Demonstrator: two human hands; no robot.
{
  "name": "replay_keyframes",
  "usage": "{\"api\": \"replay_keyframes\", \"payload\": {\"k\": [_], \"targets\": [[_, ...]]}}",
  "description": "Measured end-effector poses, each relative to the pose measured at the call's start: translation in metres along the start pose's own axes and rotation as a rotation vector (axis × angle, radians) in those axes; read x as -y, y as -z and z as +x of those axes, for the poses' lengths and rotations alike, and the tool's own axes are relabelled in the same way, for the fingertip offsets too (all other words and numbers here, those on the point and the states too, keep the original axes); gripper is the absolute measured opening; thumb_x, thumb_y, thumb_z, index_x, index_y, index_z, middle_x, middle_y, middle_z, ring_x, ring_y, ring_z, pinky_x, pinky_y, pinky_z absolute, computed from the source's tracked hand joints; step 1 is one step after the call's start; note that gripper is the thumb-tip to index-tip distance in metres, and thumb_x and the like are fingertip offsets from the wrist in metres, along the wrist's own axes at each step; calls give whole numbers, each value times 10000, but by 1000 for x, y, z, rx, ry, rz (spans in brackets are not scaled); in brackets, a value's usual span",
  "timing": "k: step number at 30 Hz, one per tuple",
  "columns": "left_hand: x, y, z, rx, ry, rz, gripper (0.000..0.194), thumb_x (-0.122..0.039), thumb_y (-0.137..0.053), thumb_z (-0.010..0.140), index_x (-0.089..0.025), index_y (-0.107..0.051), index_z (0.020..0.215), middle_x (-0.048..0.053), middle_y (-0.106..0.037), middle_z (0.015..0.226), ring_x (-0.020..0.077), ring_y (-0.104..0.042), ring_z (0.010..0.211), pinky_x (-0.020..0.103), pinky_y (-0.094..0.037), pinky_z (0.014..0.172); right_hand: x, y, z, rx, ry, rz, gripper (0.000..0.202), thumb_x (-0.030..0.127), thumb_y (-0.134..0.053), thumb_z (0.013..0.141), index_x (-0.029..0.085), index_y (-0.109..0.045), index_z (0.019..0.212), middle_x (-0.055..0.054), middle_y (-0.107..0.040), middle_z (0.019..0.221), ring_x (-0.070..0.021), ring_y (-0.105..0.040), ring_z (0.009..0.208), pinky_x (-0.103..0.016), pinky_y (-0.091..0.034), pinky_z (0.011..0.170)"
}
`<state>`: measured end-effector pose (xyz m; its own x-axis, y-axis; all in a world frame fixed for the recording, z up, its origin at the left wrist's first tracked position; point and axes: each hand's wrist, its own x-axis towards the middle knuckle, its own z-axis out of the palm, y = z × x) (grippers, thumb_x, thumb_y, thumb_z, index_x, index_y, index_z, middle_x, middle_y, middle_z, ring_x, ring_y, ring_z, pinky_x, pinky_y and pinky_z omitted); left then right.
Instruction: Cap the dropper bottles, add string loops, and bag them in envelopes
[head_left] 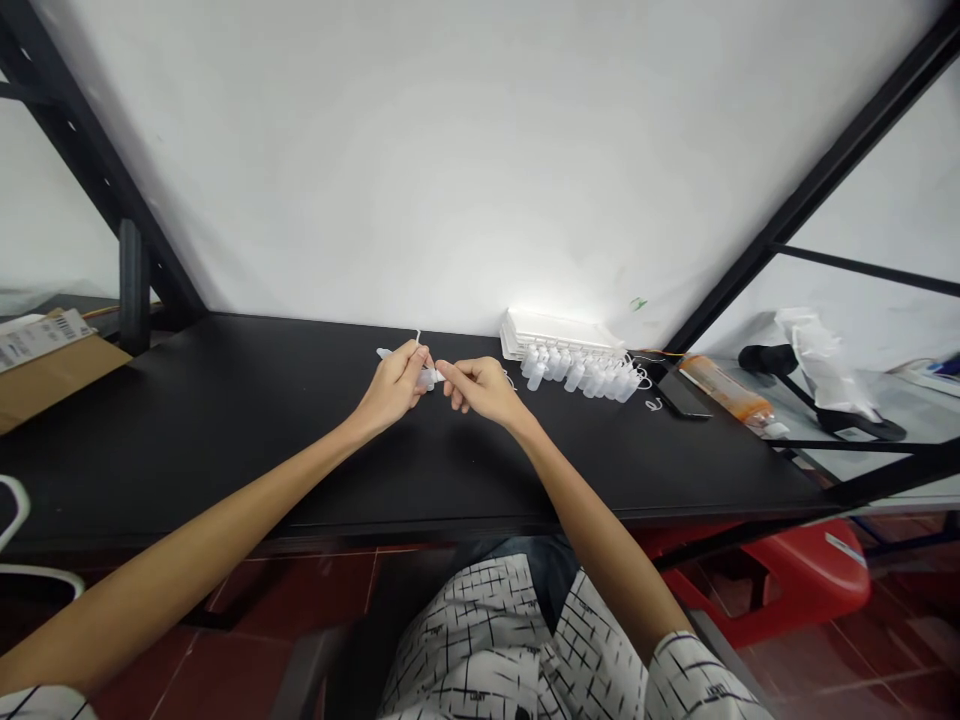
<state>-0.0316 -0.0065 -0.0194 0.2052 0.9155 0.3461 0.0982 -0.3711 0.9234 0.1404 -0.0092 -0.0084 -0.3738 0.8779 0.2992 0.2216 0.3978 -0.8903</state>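
Observation:
My left hand [394, 385] and my right hand [480, 388] meet over the middle of the black table [225, 420]. Between their fingertips sits a small white plastic bottle [429, 377], pinched from both sides. A thin white string or strip sticks up from my left hand. To the right, a row of several similar small white bottles [585, 375] lies on the table in front of a flat white tray [559, 332].
A black phone [679, 398] and an orange-labelled bottle [731, 395] lie at the table's right end. A cardboard box [45, 365] sits far left. Black frame posts rise at both sides. A red stool [795, 580] stands below on the right.

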Motion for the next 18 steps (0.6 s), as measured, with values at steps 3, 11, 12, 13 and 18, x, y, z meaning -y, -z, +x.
{"api": "replay_keyframes", "payload": {"k": [3, 11, 12, 13, 18], "targets": [[0, 1, 2, 4, 0, 0, 312, -447, -425, 984, -196, -466, 802, -98, -342, 458, 57, -335, 340, 152, -272, 352, 3, 5, -1, -33, 43, -33, 424, 550, -625, 846, 143, -654, 731, 1, -598, 600, -89, -570, 491, -177, -423, 415], [-1, -4, -4, 42, 11, 101, 323, -454, -431, 969, -194, -468, 780, -80, -378, 475, 71, -367, 359, 170, -280, 352, 0, 5, 0, 56, 12, 20, 393, 517, -673, 817, 137, -623, 731, -3, -606, 570, -111, -599, 486, -197, -458, 422], [-1, -4, -5, 51, 0, 123, 329, -455, -436, 967, -194, -461, 769, -77, -387, 479, 71, -376, 364, 171, -289, 357, -1, 5, 0, 73, 3, 14, 415, 526, -644, 838, 138, -606, 696, 4, -586, 537, -106, -585, 456, -196, -452, 412], [-2, -5, -5, 55, -9, 130, 331, -457, -440, 966, -195, -455, 764, -76, -389, 481, 70, -378, 365, 171, -294, 361, -1, 5, 0, 86, 2, 19, 433, 534, -616, 856, 139, -596, 680, 5, -579, 529, -105, -581, 442, -197, -449, 405], [-3, -2, -2, 14, 26, 20, 325, -470, -429, 965, -203, -450, 782, -99, -329, 454, 64, -310, 335, 164, -249, 342, 8, 9, -3, 49, 58, 90, 358, 484, -689, 809, 130, -657, 849, -14, -647, 649, -127, -644, 540, -208, -503, 446]]}}
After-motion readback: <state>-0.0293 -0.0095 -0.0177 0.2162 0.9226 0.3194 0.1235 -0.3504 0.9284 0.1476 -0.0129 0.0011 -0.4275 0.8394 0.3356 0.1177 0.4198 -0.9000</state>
